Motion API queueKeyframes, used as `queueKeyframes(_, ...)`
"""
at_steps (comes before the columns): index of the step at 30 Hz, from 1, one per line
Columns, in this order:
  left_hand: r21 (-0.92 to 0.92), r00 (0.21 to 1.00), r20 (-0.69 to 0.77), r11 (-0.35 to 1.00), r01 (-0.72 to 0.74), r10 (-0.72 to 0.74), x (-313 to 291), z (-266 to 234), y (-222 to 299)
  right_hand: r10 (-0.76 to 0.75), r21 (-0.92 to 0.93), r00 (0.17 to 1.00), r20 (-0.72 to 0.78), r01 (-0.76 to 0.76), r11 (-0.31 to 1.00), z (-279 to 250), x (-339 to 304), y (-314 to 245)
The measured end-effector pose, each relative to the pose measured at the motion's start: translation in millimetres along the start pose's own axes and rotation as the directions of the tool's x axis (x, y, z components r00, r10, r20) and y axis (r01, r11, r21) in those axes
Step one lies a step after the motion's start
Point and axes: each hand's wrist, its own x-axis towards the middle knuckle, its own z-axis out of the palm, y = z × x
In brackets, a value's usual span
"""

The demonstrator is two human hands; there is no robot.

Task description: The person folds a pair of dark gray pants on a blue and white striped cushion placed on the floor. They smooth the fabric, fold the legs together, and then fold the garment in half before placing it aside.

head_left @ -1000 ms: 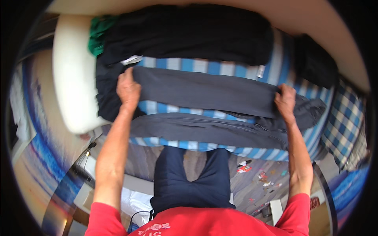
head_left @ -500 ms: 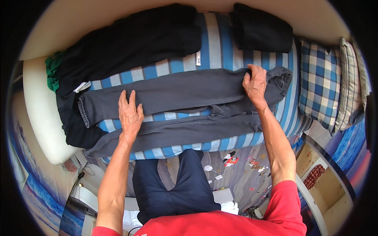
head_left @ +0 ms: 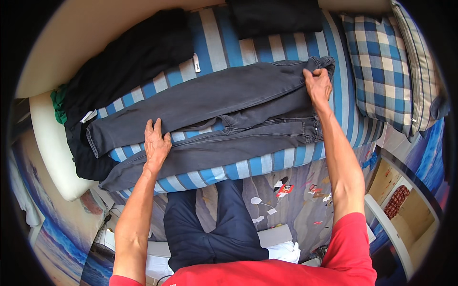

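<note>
A pair of dark grey jeans lies lengthwise across a blue-striped couch, its waist to the right and its leg ends to the left. At the waistband my right hand is closed, fingers pinching the jeans' far waist edge. My left hand rests with fingers spread, touching the legs near the gap between them. Striped cover shows through that gap. Part of the waistband under my right hand is hidden.
Black clothing with a white tag is spread at the back left. A folded black garment lies at the back. Checked pillows stand at the right, beyond the waist. A white armrest bounds the left; an open shelf unit stands lower right.
My right hand has moved from the flat leg to the waistband and gripped it. The waist now lies more opened out, its near side showing. My left hand stays about where it was.
</note>
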Motion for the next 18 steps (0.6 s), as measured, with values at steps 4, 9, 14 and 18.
queueKeyframes(4, -0.037, 0.999, -0.046, 0.999, -0.01, 0.009, -7, 14, 3, 0.359, 0.273, 0.899, 0.25, -0.421, 0.865, -4, 37, -2)
queueKeyframes(9, -0.129, 0.996, -0.069, 0.991, 0.043, -0.052, -22, 22, 24, 0.308, 0.787, 0.754, 0.58, -0.616, 0.026, -10, 42, 24)
queueKeyframes(14, -0.135, 0.998, -0.053, 0.991, 0.01, -0.018, -27, 17, 37, 0.338, 0.729, 0.655, 0.676, -0.661, -0.178, -10, -20, 59)
queueKeyframes(18, -0.144, 0.995, -0.087, 0.987, -0.063, 0.051, -26, 12, 53, 0.472, 0.669, 0.63, 0.617, -0.736, 0.107, 14, -29, 84)
